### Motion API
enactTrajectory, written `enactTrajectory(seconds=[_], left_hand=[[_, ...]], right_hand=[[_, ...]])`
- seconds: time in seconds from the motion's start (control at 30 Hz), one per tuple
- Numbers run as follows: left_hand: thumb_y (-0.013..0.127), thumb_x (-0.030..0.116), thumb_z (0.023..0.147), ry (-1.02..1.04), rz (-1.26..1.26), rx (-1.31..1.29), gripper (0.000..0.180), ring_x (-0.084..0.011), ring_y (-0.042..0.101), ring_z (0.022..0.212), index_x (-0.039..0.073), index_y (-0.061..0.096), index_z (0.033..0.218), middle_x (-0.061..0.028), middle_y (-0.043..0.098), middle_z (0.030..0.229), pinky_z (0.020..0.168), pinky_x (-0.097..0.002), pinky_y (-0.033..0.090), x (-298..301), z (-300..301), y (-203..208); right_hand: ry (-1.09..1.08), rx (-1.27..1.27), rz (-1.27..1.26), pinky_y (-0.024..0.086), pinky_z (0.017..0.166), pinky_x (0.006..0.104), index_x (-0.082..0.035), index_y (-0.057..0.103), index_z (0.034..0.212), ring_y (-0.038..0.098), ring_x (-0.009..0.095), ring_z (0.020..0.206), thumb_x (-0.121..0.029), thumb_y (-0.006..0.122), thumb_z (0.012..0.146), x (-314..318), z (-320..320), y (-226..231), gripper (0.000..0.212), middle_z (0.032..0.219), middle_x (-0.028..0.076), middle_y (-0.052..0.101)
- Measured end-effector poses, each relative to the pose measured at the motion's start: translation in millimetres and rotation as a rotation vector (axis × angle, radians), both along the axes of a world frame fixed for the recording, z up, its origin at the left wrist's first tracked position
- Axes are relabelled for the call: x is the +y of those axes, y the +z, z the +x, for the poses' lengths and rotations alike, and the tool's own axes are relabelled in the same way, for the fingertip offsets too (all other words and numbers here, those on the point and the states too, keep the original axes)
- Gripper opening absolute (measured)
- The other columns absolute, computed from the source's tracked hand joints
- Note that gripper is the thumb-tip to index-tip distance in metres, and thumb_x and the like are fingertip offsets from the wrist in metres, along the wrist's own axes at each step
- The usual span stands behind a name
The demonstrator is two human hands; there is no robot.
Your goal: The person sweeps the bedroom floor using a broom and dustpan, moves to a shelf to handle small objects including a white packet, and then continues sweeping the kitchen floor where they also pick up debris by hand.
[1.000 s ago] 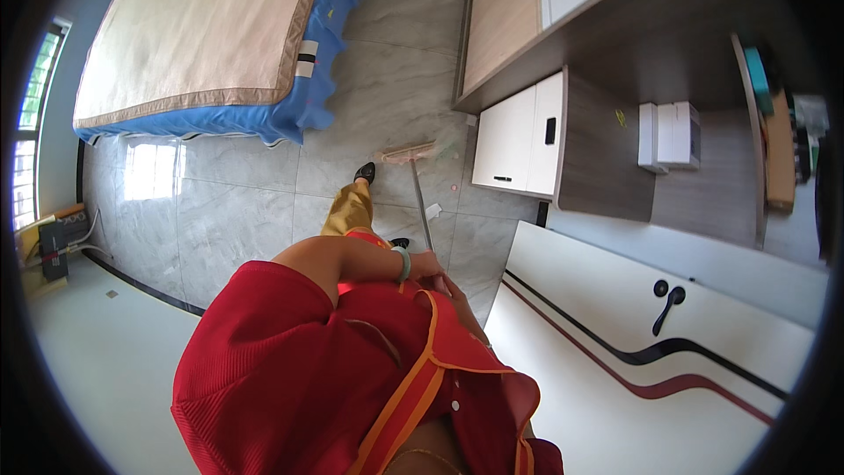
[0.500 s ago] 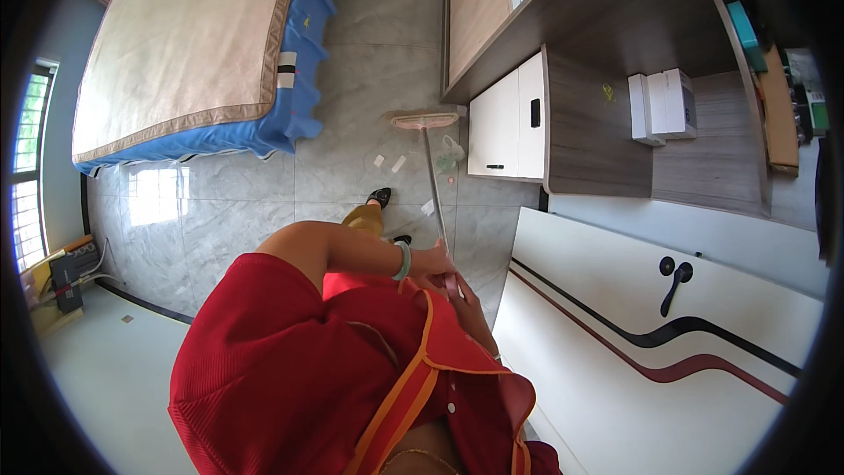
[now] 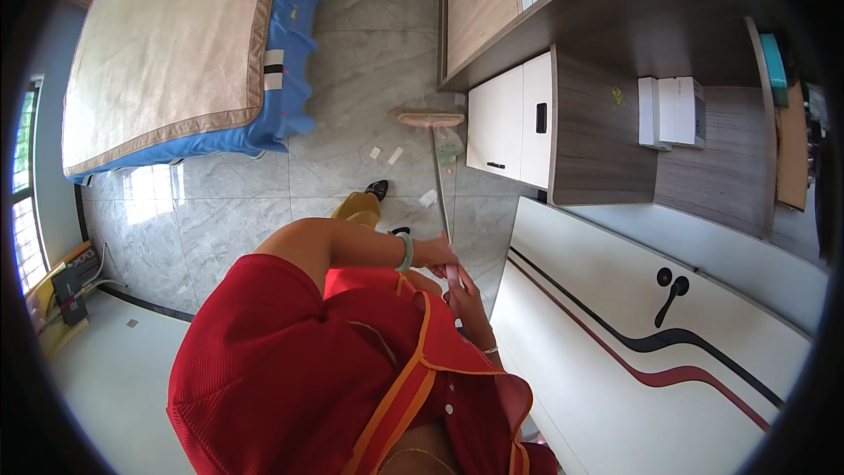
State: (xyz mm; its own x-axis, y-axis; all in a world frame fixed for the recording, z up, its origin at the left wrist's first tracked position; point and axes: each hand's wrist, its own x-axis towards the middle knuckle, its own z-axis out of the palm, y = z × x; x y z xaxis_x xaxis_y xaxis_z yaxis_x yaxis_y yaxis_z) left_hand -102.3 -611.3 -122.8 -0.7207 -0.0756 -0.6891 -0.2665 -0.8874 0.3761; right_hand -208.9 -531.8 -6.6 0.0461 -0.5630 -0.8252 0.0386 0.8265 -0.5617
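A long-handled broom (image 3: 440, 178) with a wide pinkish head reaches out over the grey tiled floor. My left hand (image 3: 434, 252), with a pale green bangle on its wrist, is closed round the upper handle. Just below it, my right hand (image 3: 469, 299) is wrapped about the pink handle end near my body. Beside the broom head lies a crumpled clear and greenish plastic bag (image 3: 449, 151), partly behind the handle. White paper scraps (image 3: 395, 155) lie left of the handle, and another white scrap (image 3: 428, 198) is close to it.
A bed (image 3: 176, 53) with a beige cover and blue skirt stands at the left. On the right are a white-doored cabinet (image 3: 495, 127) and brown shelving holding white boxes (image 3: 670, 112). A white door (image 3: 607, 299) with a black handle is at the lower right.
The broom head has shifted slightly right against the floor and now overlaps the plastic bag more. Both hands keep their grip; the whole view has turned a little.
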Motion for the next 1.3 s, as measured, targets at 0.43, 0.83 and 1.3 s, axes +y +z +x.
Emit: enactTrajectory(seconds=[0.43,0.83,1.3], left_hand=[[0.055,0.013,0.077,-0.246,-0.422,0.375,0.020,-0.0214,0.058,0.063,-0.007,0.057,0.078,-0.0125,0.059,0.072,0.055,-0.0326,0.049,78.7,-14.8,-44.3],[0.051,0.017,0.083,-0.268,-0.136,0.339,0.020,-0.0149,0.057,0.065,0.000,0.059,0.087,-0.0066,0.060,0.076,0.061,-0.0261,0.049,91.3,-90.3,60.5],[0.049,0.022,0.082,0.243,-0.251,0.184,0.017,-0.0097,0.048,0.072,0.009,0.052,0.093,0.0003,0.050,0.077,0.068,-0.0276,0.042,-33.2,-215.4,93.3]], right_hand=[[-0.057,0.053,0.052,0.036,0.087,0.0244,-0.003,0.039,0.123,0.047,0.020,0.104,-0.031,0.044,0.088,44.0,-3.8,31.3,0.045,0.106,0.013,0.053],[0.101,0.046,0.069,0.040,0.042,0.0227,-0.001,0.040,0.122,0.048,0.012,0.045,-0.026,0.051,0.083,98.1,-118.9,65.6,0.048,0.081,0.017,0.060],[-0.092,0.577,-0.504,0.048,0.046,0.0239,0.003,0.052,0.088,0.058,0.015,0.056,-0.021,0.058,0.078,-81.9,-239.7,38.5,0.027,0.075,0.009,0.057]])
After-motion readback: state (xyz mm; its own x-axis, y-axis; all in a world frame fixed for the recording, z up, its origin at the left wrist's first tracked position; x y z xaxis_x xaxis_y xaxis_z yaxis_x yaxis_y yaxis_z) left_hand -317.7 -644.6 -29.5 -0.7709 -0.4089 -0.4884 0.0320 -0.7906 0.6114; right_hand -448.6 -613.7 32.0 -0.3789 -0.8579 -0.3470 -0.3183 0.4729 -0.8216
